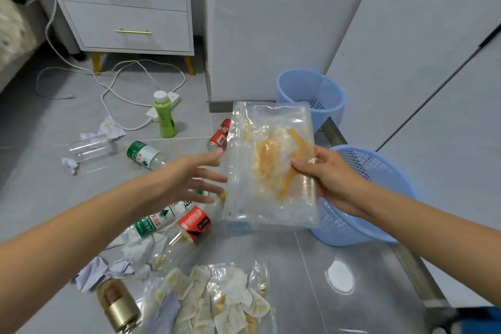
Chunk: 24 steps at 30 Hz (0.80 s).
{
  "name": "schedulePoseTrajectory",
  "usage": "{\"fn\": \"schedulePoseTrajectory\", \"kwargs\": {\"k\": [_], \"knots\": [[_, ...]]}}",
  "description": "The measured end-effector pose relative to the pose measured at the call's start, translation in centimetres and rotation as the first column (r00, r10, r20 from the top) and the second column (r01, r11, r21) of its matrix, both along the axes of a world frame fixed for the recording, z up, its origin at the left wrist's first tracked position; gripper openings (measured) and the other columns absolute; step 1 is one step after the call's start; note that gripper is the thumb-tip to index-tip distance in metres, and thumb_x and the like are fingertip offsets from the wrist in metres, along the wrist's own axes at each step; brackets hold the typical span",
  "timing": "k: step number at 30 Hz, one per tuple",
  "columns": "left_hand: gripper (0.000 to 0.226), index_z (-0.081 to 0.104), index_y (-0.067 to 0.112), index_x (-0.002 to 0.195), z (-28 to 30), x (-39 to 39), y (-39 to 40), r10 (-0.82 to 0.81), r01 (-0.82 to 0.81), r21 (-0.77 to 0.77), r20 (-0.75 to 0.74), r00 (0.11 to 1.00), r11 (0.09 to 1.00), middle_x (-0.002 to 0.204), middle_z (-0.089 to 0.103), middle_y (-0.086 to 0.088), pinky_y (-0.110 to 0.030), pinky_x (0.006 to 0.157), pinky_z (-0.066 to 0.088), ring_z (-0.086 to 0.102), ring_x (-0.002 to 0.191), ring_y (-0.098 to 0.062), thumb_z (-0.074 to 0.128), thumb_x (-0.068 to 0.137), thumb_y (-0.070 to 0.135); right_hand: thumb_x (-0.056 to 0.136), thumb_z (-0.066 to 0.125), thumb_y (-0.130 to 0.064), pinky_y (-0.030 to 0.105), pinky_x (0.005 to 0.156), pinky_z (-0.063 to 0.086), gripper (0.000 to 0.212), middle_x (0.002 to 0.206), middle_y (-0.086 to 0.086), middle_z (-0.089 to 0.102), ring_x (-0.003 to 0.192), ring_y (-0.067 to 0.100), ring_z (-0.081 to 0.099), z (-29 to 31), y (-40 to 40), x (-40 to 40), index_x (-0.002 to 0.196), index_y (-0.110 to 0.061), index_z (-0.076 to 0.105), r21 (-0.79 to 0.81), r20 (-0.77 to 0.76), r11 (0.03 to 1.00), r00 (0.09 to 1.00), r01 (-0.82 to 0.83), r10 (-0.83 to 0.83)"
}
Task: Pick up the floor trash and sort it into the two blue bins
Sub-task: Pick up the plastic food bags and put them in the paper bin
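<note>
Trash litters the tiled floor (271, 266). We pinch a clear plastic bag (271, 165) in our right hand (329, 176), above the near blue bin (379, 171); our left hand (187, 176) hovers beside it, fingers spread, holding nothing.

Two pale blue mesh bins (311, 89) (379, 171) sit at two o'clock. The clear bag (271, 165) shows orange streaks. At eleven o'clock, a green bottle (164, 116) and a red can (219, 136) on grey tiles (311, 266).
</note>
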<state>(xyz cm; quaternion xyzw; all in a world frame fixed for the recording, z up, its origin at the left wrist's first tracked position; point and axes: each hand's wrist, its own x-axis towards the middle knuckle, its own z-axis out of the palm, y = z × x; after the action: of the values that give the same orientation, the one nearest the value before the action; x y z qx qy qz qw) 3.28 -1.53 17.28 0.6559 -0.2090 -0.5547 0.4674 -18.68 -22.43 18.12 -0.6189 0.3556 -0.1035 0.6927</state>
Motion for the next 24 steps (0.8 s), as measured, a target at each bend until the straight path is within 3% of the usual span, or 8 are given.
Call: {"fn": "schedulePoseTrajectory", "kwargs": {"k": [4, 6, 8, 10, 15, 18, 22, 24], "knots": [[0.02, 0.063, 0.022, 0.11, -1.4, -3.0, -0.4, 0.029, -0.023, -0.133, 0.042, 0.999, 0.991, 0.071, 0.068, 0.002, -0.025, 0.052, 0.048, 0.06, 0.06, -0.01, 0.071, 0.092, 0.019, 0.094, 0.067, -0.02, 0.054, 0.095, 0.056, 0.035, 0.122, 0.017, 0.072, 0.11, 0.035, 0.071, -0.8, 1.2, 0.0, 0.128, -0.011, 0.063, 0.087, 0.022, 0.995, 0.999, -0.038, 0.037], [0.018, 0.062, 0.02, 0.107, -1.3, -2.7, -0.2, 0.087, -0.079, -0.166, 0.043, 0.995, 0.983, 0.064, 0.065, 0.003, -0.021, 0.047, 0.045, 0.057, 0.053, -0.008, 0.065, 0.094, 0.009, 0.099, 0.061, -0.028, 0.049, 0.081, 0.062, 0.034, 0.121, 0.013, 0.073, 0.104, 0.033, 0.073, -0.5, 1.5, -0.3, 0.131, -0.015, 0.06, 0.099, -0.05, 0.982, 0.985, -0.158, 0.164], [0.021, 0.066, 0.02, 0.113, -1.3, -2.1, 0.4, 0.078, -0.084, -0.207, -0.04, 0.996, 0.975, 0.086, 0.074, -0.007, -0.026, 0.057, 0.052, 0.066, 0.067, -0.015, 0.062, 0.095, 0.009, 0.102, 0.055, -0.031, 0.041, 0.065, 0.063, 0.033, 0.118, 0.015, 0.071, 0.093, 0.031, 0.072, 0.1, 1.6, -0.6, 0.133, -0.018, 0.057, 0.138, -0.1, 0.947, 0.947, -0.29, 0.305], [0.029, 0.067, 0.025, 0.121, -1.5, -1.9, 0.9, 0.052, -0.077, -0.242, -0.107, 0.993, 0.967, 0.112, 0.075, -0.01, -0.031, 0.071, 0.059, 0.072, 0.089, -0.022, 0.06, 0.097, 0.012, 0.105, 0.051, -0.026, 0.039, 0.064, 0.063, 0.031, 0.118, 0.019, 0.069, 0.088, 0.031, 0.071, 0.5, 1.8, -0.7, 0.135, -0.021, 0.056, 0.201, -0.065, 0.915, 0.927, -0.349, 0.368], [0.041, 0.062, 0.025, 0.132, -1.6, -1.2, 0.8, 0.144, -0.201, -0.341, -0.184, 0.972, 0.919, 0.127, 0.069, -0.015, -0.033, 0.075, 0.062, 0.069, 0.104, -0.028, 0.055, 0.096, 0.005, 0.101, 0.049, -0.006, 0.035, 0.064, 0.063, 0.041, 0.101, 0.017, 0.071, 0.074, 0.024, 0.072, 0.7, 1.7, -0.2, 0.137, -0.021, 0.059, 0.282, 0.09, 0.915, 0.957, -0.29, 0.276], [0.044, 0.065, 0.024, 0.131, -1.9, 0.0, 1.1, 0.168, -0.263, -0.353, -0.278, 0.946, 0.898, 0.13, 0.067, -0.018, -0.044, 0.096, 0.053, 0.065, 0.113, -0.034, 0.057, 0.093, 0.005, 0.1, 0.046, -0.001, 0.029, 0.057, 0.061, 0.035, 0.083, 0.019, 0.071, 0.068, 0.027, 0.075, 1.3, 1.2, -0.1, 0.133, -0.005, 0.057, 0.297, 0.104, 0.939, 0.984, -0.172, 0.147], [0.033, 0.071, 0.01, 0.119, -2.2, -0.3, 1.3, 0.245, -0.334, -0.345, -0.277, 0.929, 0.877, 0.114, 0.073, -0.02, -0.035, 0.081, 0.062, 0.074, 0.089, -0.026, 0.058, 0.09, -0.001, 0.1, 0.053, -0.012, 0.04, 0.071, 0.061, 0.041, 0.097, 0.026, 0.065, 0.089, 0.039, 0.07, 2.4, 1.3, -0.1, 0.14, -0.008, 0.049, 0.346, 0.126, 0.887, 0.952, -0.307, 0.28], [0.027, 0.072, 0.007, 0.111, -2.2, -0.7, 1.2, 0.282, -0.365, -0.349, -0.267, 0.921, 0.863, 0.105, 0.076, -0.016, -0.03, 0.071, 0.063, 0.075, 0.081, -0.022, 0.054, 0.093, -0.004, 0.098, 0.06, -0.009, 0.041, 0.073, 0.057, 0.032, 0.089, 0.019, 0.056, 0.082, 0.029, 0.061, 2.1, 1.6, 0.0, 0.129, -0.014, 0.062, 0.098, -0.038, 0.893, 0.895, -0.44, 0.445]]}}
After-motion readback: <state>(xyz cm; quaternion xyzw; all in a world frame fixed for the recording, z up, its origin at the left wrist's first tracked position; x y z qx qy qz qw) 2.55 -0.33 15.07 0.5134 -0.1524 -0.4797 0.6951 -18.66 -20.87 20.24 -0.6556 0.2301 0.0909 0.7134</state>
